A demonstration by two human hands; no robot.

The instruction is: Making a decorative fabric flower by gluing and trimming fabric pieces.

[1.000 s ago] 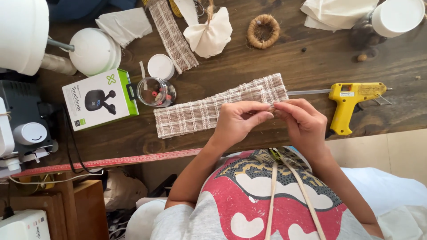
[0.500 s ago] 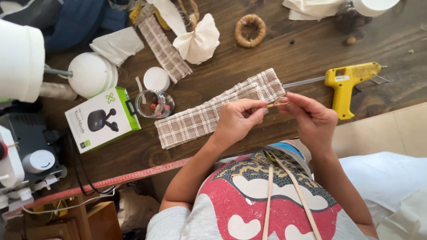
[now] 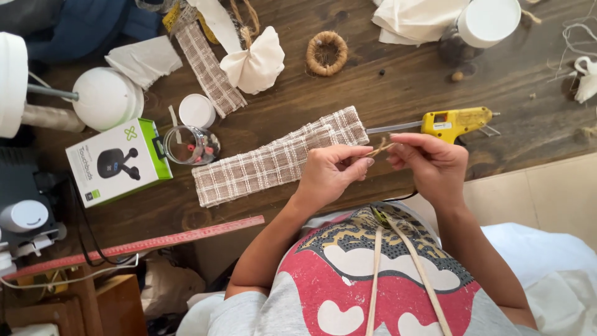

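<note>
Dark wooden worktop (image 3: 298, 99), cluttered, seen from above. Far left: white lamp head (image 3: 106, 98) on a metal arm, folded white cloth (image 3: 144, 59) just above it. Green-and-white earbud box (image 3: 118, 163) lies near the left edge, red ruler (image 3: 143, 244) below it along the worktop front. Small glass jar (image 3: 189, 144) with coloured bits sits just right of the box, round white lid (image 3: 196, 110) above the jar. Narrow plaid ribbon strip (image 3: 208, 68) runs diagonally toward a cream cloth bundle (image 3: 255, 62) tied with twine. Wide plaid fabric strip (image 3: 280, 158) lies flat mid-worktop, tilted up to the right. Jute ring (image 3: 327, 53) sits above it, well apart.

Left hand (image 3: 329, 174) hovers at the strip's right end, fingers pinched together on a short piece of twine (image 3: 379, 148). Right hand (image 3: 432, 165) holds the other end, fingers closed on it too; twine sits between both hands, above the worktop edge. Yellow glue gun (image 3: 451, 122) lies just behind the right hand. White-lidded jar (image 3: 488, 22) and cream cloth sit top right.
</note>
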